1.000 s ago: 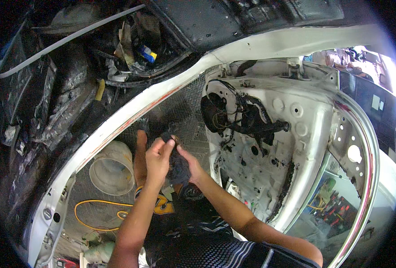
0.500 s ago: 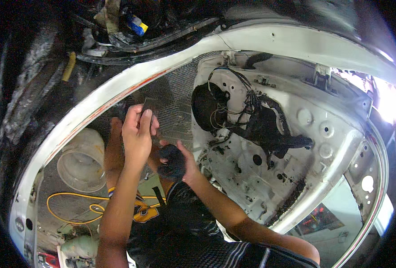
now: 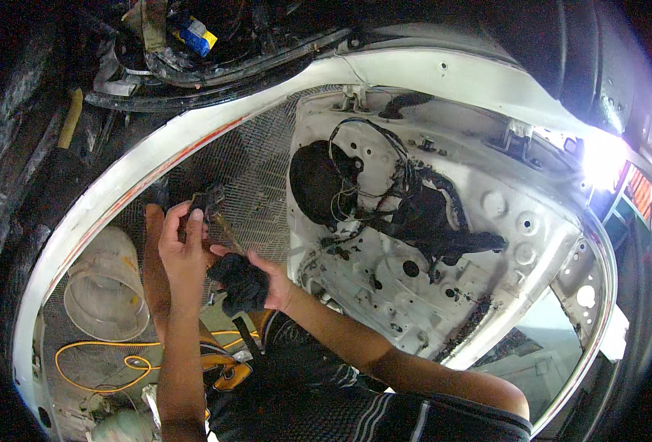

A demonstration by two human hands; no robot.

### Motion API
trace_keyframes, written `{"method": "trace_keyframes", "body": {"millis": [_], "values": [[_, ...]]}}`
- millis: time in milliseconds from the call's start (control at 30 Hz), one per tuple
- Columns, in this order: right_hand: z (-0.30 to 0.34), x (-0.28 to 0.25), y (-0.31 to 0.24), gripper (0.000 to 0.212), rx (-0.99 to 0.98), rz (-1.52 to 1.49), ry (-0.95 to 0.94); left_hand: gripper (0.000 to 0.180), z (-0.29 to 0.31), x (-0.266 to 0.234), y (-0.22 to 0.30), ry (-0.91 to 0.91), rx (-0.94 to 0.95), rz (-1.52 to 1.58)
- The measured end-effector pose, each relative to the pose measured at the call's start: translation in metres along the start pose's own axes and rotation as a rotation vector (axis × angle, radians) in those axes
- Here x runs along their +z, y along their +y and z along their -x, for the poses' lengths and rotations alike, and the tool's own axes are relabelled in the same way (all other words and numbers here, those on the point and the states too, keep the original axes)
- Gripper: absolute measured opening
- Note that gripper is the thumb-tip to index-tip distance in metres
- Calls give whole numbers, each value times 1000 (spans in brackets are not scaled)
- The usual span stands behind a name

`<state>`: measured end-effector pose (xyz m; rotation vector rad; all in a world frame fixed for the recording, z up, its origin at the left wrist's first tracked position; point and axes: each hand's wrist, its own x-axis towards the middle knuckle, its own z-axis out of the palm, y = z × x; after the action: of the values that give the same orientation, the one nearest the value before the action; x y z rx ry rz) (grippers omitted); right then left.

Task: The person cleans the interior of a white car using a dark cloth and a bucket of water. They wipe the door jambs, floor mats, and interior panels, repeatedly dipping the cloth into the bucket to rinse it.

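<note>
Dark piece (image 3: 209, 200) pinched in the thumb and fingers of my left hand (image 3: 181, 234), I have it over the floor, left of the white door panel (image 3: 480, 221). My right hand (image 3: 276, 286) grips a black cloth (image 3: 239, 284), now drawn closer to the piece than half a second ago. A thin brownish strip (image 3: 230, 231) now shows between my hands; which one holds it, I cannot tell.

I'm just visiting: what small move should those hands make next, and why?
Perhaps the left hand should firm its grip on the small dark piece: the piece sticks out past that hand, and the right hand is occupied by a crumpled black bundle, so it may not be free to help.
</note>
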<state>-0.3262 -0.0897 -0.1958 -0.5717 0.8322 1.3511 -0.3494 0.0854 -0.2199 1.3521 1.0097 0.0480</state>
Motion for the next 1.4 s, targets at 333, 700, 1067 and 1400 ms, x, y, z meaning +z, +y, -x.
{"method": "trace_keyframes", "body": {"millis": [333,700,1067,1400], "values": [[-15,5,5,71,-13,-64,54,42,-13,-22,3,-114,86,-254],[29,-5,14,50,-89,-139,191,21,-13,66,139,-285,338,22],[101,-1,-5,56,-236,-217,225,16,-51,251,288,-406,1071,-279],[100,-22,15,62,-238,-230,191,21,-59,245,282,-588,1237,-101]]}}
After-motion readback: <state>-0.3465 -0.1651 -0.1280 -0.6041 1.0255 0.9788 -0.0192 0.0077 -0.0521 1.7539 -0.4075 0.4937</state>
